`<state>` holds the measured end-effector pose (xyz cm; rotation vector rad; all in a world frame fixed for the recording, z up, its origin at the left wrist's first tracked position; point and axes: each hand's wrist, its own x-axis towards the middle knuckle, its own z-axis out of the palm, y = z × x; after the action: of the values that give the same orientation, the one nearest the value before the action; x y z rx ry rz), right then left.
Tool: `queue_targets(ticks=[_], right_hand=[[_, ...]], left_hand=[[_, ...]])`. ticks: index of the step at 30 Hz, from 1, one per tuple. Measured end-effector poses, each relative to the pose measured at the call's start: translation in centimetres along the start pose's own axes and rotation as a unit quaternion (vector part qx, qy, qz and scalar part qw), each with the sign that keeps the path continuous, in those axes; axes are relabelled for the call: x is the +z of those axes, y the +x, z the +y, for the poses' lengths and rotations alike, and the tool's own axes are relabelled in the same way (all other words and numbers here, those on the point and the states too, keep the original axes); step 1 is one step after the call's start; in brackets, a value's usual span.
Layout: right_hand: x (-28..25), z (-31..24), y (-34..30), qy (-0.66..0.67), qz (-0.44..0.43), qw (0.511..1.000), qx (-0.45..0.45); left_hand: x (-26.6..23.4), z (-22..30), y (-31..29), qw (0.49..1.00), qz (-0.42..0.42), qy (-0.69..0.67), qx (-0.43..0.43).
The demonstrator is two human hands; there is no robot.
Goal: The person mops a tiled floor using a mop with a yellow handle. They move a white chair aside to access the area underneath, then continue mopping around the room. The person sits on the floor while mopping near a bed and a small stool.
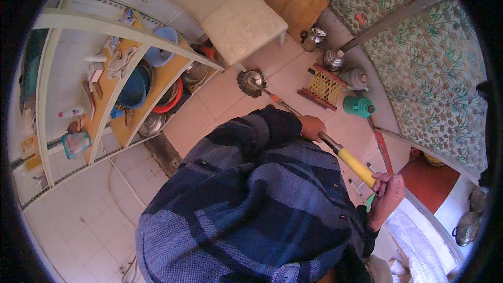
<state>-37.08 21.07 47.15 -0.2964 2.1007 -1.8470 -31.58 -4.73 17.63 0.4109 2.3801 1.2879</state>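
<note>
A mop [251, 83] with a round head and dark strands rests on the pink tiled floor. Its metal pole has an orange joint and a yellow grip [356, 167], and it slants from the head toward my right side. Partway up the pole, just below the yellow part, my left hand [313, 127] is closed around the metal. My right hand [389, 194] grips the top end of the yellow section. My plaid coat [251, 183] hides much of the floor in front of me.
A cream chair [246, 26] stands beyond the mop head. At left is a shelf unit [120, 26] with a blue basin [134, 88] and a red basin [168, 102]. To the right are a folding stool [324, 88], a green jug [359, 106], several flasks and a flower-patterned curtain [424, 68].
</note>
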Motion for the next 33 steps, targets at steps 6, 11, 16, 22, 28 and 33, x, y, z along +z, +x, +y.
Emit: queue_targets(ticks=[6,11,16,22,28,33], right_hand=[[3.2,-1.5,2.2,-0.018,0.03,0.999,0.003],[4.7,-1.4,3.5,-0.055,0.059,0.995,0.06],[5.7,3.9,4.6,-0.102,0.063,0.987,0.105],[4.8,10.2,5.5,0.036,-0.062,0.974,0.213],[-3.3,10.6,5.9,0.064,-0.06,0.968,0.234],[-14.0,9.3,4.4,0.009,0.017,0.96,0.28]], left_hand=[[-1.7,-1.1,-1.7,0.998,0.044,-0.049,-0.019],[-1.5,-3.1,-2.7,0.997,-0.022,-0.065,-0.03],[0.6,-6.9,-5.0,0.995,-0.034,-0.058,-0.071],[3.1,-9.6,-6.2,0.986,-0.047,0.022,-0.158],[3.4,-5.2,-1.1,0.995,-0.068,-0.012,-0.075],[5.3,1.8,9.6,0.959,-0.267,-0.043,-0.08]])
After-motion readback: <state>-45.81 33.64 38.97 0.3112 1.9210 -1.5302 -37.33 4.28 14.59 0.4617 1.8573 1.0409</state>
